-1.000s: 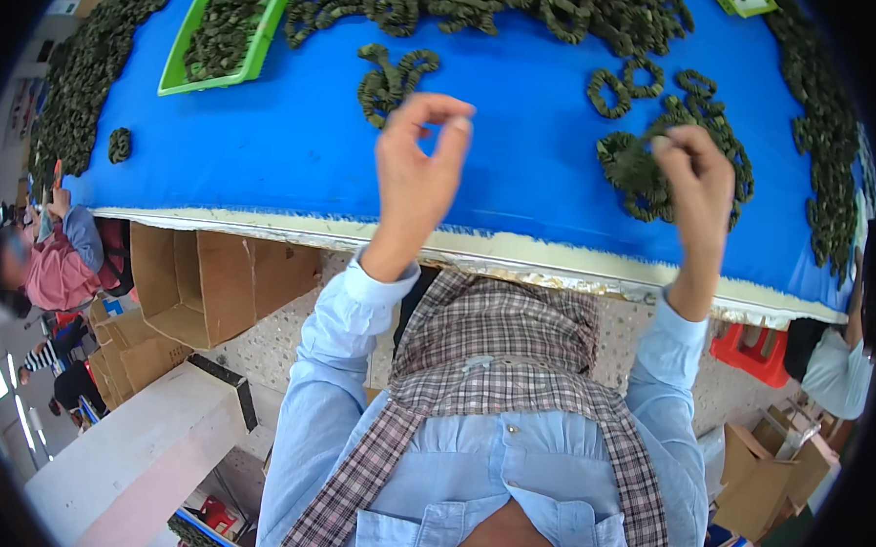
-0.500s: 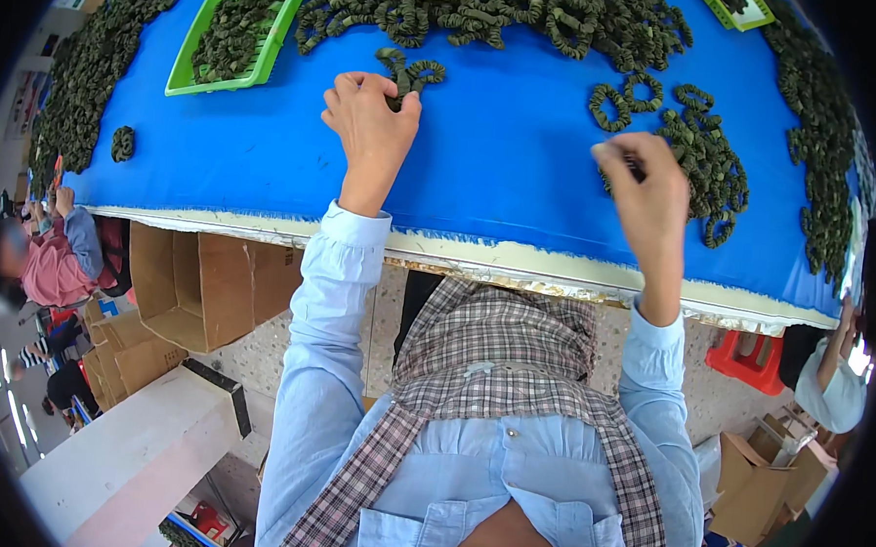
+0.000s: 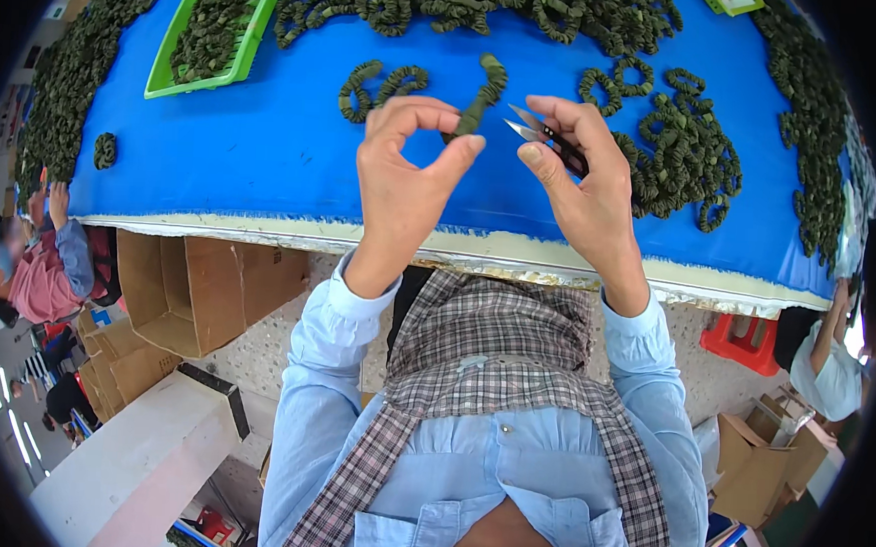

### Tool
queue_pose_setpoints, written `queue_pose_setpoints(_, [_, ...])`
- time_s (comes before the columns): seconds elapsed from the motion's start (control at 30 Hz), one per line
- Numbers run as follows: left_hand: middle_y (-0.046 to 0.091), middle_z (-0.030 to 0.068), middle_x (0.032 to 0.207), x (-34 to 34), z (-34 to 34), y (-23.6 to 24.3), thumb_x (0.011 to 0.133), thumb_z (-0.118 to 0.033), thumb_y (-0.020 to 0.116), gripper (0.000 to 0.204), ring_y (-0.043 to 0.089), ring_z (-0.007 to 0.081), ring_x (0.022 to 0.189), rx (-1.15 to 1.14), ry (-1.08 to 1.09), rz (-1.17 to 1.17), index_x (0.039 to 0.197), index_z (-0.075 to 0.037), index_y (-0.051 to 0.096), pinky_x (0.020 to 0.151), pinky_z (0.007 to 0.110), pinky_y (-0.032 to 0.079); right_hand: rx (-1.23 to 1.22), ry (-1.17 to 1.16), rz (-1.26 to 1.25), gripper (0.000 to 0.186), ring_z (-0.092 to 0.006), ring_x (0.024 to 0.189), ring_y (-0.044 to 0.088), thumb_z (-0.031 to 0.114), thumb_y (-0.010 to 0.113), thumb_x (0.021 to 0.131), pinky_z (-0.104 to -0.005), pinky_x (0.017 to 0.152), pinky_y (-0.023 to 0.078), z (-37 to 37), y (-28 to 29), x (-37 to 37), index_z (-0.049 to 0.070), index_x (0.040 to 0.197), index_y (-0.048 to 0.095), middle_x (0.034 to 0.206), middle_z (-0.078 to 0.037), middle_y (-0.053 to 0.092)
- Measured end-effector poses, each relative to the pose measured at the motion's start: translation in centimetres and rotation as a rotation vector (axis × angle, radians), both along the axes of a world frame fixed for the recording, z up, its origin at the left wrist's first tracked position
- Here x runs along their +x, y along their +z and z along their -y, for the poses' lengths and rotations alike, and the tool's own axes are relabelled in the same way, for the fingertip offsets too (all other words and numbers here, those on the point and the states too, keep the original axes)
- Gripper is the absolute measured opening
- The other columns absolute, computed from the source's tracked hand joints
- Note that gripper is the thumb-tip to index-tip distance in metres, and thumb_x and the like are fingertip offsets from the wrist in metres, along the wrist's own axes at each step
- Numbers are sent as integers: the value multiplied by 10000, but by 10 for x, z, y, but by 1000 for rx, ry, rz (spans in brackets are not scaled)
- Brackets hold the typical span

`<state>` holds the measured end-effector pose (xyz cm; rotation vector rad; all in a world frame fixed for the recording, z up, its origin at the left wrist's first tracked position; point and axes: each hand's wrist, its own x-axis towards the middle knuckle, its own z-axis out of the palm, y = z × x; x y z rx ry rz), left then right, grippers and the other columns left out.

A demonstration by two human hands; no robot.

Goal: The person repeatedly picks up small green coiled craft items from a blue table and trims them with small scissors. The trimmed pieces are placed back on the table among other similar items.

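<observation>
Pinched between the thumb and fingers of my left hand [image 3: 403, 179] is a dark green scrunchie [image 3: 487, 85], raised above the blue cloth and stretched lengthwise. My right hand [image 3: 598, 188] holds small black-handled thread snips [image 3: 565, 150], their pointed blades apart and aimed at the scrunchie without touching it. Just beyond my left hand, two more scrunchies [image 3: 350, 86] lie side by side on the cloth. To the right of my right hand is a small heap of scrunchies [image 3: 693, 153], with a few loose ones at its far side.
A large pile of scrunchies [image 3: 450, 2] spreads along the far side, with more piles at both ends. A green tray [image 3: 249, 45] holding small dark green pieces stands far left. A cardboard box [image 3: 212, 293] sits below the table edge [image 3: 517, 248]. Other people are at both sides.
My left hand has picked up a scrunchie and brought it right and nearer. My right hand has moved left from beside the small heap, and the snips now show clearly.
</observation>
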<state>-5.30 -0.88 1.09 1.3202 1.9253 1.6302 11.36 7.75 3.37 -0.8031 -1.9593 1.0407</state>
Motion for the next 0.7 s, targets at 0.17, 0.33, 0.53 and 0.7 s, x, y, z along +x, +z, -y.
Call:
queue_pose_setpoints(0.17, [681,35,988,27,5,1,766,-39,821,175,574,104,899,-45,-91,266,896,-21,705,824,274,441,271,-43,52,284,-214,769,635,66,795,789,-328,639,510,5,1,16,9,1042,679,915,-105,651])
queue_pose_setpoints(0.33, [682,28,936,39,2,-1,783,-45,819,180,561,97,853,-8,-100,305,908,-13,694,780,246,433,406,-130,14,249,-223,737,619,13,803,742,-328,588,488,9,-10,28,20,973,710,858,-97,649])
queue_pose_setpoints(0.53, [674,-8,827,48,-1,7,753,-36,812,173,549,79,789,-35,-6,131,879,-32,694,711,244,416,374,-121,18,286,-227,760,624,23,802,743,-331,601,492,7,-6,31,24,1015,713,895,-93,658])
queue_pose_setpoints(0.7, [662,-3,811,50,-3,2,736,-31,804,169,530,75,747,-6,0,61,867,-40,698,674,248,398,341,-77,14,301,-232,768,625,31,802,740,-330,605,494,6,-10,31,26,1028,715,895,-90,659])
